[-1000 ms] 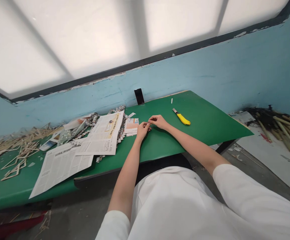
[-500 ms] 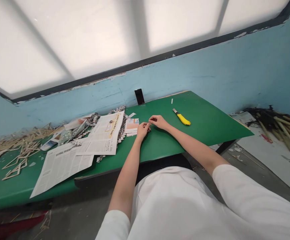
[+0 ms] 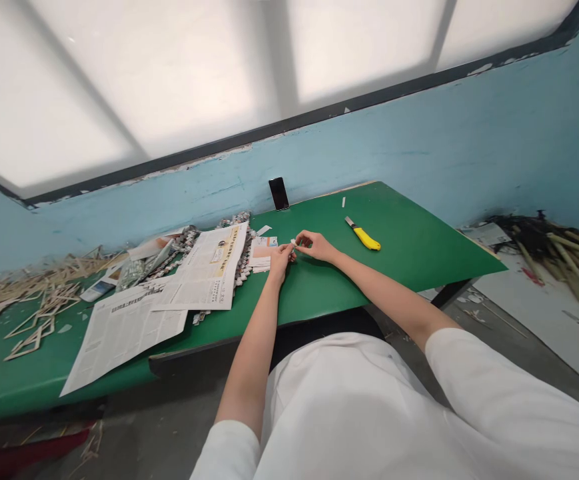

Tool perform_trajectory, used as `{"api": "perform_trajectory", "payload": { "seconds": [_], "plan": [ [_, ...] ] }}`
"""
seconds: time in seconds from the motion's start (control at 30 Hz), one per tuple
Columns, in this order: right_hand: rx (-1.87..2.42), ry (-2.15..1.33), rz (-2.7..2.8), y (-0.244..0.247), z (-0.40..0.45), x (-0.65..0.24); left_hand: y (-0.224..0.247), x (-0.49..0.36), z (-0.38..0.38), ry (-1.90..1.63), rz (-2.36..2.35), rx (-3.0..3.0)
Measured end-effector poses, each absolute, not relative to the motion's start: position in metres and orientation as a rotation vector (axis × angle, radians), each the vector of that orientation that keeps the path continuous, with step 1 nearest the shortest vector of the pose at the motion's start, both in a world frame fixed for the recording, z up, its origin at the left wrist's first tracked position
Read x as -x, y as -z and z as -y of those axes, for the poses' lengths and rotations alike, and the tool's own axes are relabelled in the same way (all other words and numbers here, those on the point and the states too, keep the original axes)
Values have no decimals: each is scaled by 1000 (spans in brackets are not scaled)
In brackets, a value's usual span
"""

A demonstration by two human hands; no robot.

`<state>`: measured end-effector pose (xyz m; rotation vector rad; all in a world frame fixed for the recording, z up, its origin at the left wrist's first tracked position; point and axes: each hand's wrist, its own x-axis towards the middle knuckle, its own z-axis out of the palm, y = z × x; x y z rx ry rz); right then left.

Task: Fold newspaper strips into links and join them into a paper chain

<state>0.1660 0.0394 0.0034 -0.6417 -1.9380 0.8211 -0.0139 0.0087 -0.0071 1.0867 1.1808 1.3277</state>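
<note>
A small pale folded paper piece [image 3: 293, 244] is pinched between my two hands, just above the green table [image 3: 329, 280]. My left hand [image 3: 281, 259] is closed on it from the left, and my right hand [image 3: 315, 246] grips it from the right with thumb and fingertips. Fingers cover most of the piece. Close by on the left lies a stack of cut paper strips [image 3: 261, 255], partly behind my left hand. A yellow-handled knife [image 3: 368, 239] rests to the right of my right hand, its blade toward the back.
Newspaper sheets [image 3: 206, 270] cover folded-paper chains [image 3: 243, 267] at left. Thin wooden strips [image 3: 44, 320] heap farther left. A phone [image 3: 279, 193] leans against the blue wall [image 3: 369, 147]. One white paper strip [image 3: 344, 202] lies near the back edge. Bamboo poles [image 3: 576, 260] lie right.
Both hands have shifted slightly left and come closer together. More of the small paper piece shows between the fingertips now. The knife and newspapers have stayed put.
</note>
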Motion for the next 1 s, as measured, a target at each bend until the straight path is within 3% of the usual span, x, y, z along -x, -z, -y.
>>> {"api": "perform_trajectory", "payload": {
  "seconds": [0.73, 1.0],
  "plan": [
    [635, -777, 1925, -7, -34, -165, 8, 14, -9, -1311, -1228, -1168],
    [795, -864, 1876, -1, -43, -164, 5, 7, 0, -1296, -1329, -1443]
  ]
}}
